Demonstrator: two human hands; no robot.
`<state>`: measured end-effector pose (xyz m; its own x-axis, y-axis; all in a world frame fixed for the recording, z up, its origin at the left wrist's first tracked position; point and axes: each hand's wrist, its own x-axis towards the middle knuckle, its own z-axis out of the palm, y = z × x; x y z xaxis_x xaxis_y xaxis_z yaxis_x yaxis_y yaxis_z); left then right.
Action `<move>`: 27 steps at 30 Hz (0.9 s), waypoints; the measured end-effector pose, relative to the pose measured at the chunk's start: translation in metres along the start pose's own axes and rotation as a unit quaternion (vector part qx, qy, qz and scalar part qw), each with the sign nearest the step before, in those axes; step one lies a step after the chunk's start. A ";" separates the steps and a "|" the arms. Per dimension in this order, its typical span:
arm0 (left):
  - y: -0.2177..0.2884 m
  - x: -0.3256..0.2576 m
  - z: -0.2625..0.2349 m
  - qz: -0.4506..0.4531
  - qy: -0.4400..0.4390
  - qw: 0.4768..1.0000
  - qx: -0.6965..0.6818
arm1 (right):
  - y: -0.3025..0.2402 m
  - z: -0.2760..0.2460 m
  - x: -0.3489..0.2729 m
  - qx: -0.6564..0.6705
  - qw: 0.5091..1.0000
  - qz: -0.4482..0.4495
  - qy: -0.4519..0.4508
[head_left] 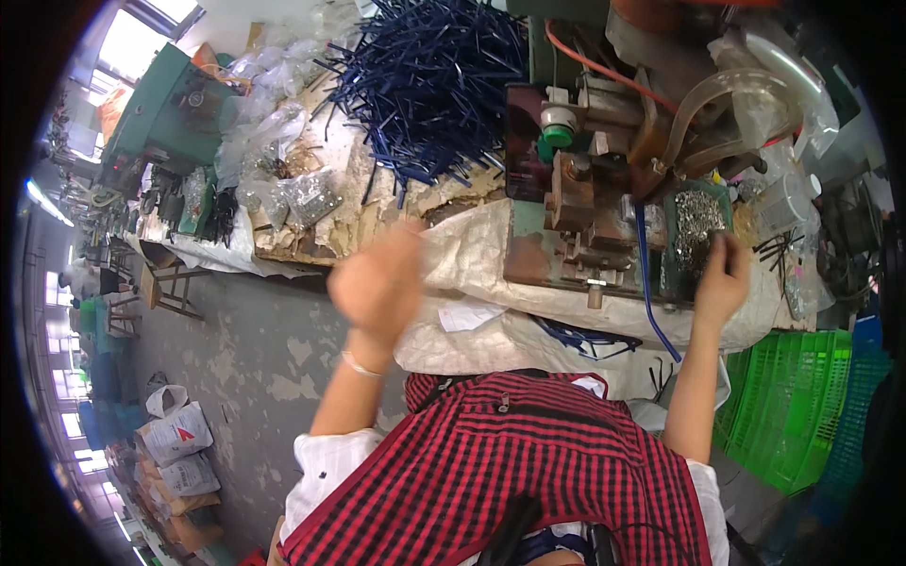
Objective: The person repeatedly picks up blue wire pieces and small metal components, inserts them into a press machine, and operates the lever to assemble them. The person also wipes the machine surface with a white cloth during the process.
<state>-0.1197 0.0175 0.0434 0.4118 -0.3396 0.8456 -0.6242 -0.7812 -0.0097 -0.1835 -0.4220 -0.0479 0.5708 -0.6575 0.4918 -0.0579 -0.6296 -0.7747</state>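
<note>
My left hand, smeared by motion, is raised in front of the bench edge, left of the machine, and its fingers cannot be made out. At the right, my right hand is at the near edge of a green tray of small silvery metal parts. Its fingers are pressed together; anything between them is too small to name. A long thin blue strip hangs down from the front of the metal bench machine, beside the tray, with neither hand on it.
A big heap of dark-blue strips lies at the back of the bench. Clear plastic bags of small parts sit left of it. Several strips rest on the white sheet below the machine. Green crates stand at the right.
</note>
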 end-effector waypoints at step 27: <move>-0.069 -0.005 0.121 -0.624 -0.175 0.382 -0.659 | -0.140 0.040 -0.004 0.260 0.956 0.001 -0.133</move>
<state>0.0017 0.0094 -0.0243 0.8541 -0.3629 -0.3726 0.5060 0.4140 0.7567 -0.1449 -0.3144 0.0426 0.7630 -0.4869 0.4252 0.3163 -0.2924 -0.9025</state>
